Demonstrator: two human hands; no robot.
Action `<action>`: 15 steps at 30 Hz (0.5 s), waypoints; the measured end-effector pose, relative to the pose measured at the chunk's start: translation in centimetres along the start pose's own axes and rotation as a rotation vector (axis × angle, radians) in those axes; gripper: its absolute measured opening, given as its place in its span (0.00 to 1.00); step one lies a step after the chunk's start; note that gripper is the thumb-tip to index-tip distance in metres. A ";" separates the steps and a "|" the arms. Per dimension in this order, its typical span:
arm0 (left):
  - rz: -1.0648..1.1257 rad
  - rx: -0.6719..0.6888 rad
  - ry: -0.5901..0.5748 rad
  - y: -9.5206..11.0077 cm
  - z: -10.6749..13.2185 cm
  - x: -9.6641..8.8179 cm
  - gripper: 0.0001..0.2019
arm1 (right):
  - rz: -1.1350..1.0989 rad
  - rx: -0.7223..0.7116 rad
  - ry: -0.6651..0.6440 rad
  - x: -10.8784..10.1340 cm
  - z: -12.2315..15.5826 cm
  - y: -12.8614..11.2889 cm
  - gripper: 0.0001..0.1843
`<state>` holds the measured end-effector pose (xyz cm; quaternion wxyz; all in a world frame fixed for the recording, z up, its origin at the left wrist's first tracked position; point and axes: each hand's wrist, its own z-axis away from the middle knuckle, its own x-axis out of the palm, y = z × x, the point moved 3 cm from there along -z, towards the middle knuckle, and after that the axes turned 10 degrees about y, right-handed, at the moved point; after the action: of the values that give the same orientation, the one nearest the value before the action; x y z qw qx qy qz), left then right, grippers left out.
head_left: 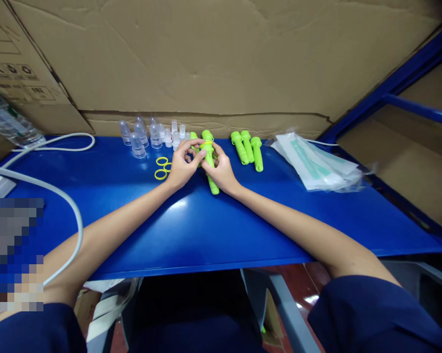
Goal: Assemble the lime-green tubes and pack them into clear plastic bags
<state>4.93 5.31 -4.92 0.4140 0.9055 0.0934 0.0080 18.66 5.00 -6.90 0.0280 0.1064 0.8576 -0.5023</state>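
Note:
Both my hands meet over a bright green plastic tube on the blue table. My right hand grips the tube's middle. My left hand pinches a yellow ring around the tube's upper end. Two loose yellow rings lie just left of my left hand. Three more green tubes lie side by side to the right. A cluster of clear and white plastic caps stands behind my hands.
A stack of flat sealed plastic pouches lies at the right. A white cable curves over the table's left side. Cardboard sheets wall off the back. A blue metal frame rises at the right.

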 end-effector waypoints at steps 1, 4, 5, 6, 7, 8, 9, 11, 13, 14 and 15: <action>-0.005 -0.001 0.004 0.1 0.0 0.0 0.15 | 0.006 0.007 -0.005 0.0 0.0 -0.1 0.37; -0.018 -0.001 0.005 0.3 0.1 0.0 0.17 | 0.000 0.011 -0.012 0.0 0.1 -0.5 0.35; -0.021 0.003 0.004 0.4 0.1 0.0 0.17 | -0.010 0.009 -0.012 0.0 0.1 -0.6 0.34; -0.023 0.007 0.004 0.5 0.1 -0.1 0.18 | -0.022 0.008 -0.012 0.1 0.1 -0.6 0.34; -0.024 0.010 0.004 0.5 0.1 -0.1 0.17 | -0.034 0.009 -0.011 0.1 0.1 -0.6 0.33; -0.024 0.012 0.004 0.5 0.1 -0.1 0.17 | -0.044 0.012 -0.008 0.1 0.1 -0.5 0.33; -0.024 0.012 0.004 0.4 0.1 -0.2 0.16 | -0.051 0.017 -0.006 0.1 0.1 -0.5 0.33; -0.024 0.012 0.003 0.3 0.1 -0.2 0.15 | -0.060 0.026 0.000 0.0 0.1 -0.3 0.33; -0.029 0.018 0.003 0.3 0.1 -0.2 0.14 | -0.068 0.027 0.008 0.0 0.0 -0.2 0.33; -0.036 0.025 0.002 0.3 0.1 -0.2 0.13 | -0.072 0.026 0.016 0.0 0.0 -0.1 0.33; -0.044 0.034 0.000 0.3 0.1 -0.2 0.12 | -0.077 0.024 0.025 0.0 0.0 -0.1 0.33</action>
<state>4.84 5.01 -4.70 0.3985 0.9101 0.1134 -0.0026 18.60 4.99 -6.81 -0.0033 0.0798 0.8553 -0.5119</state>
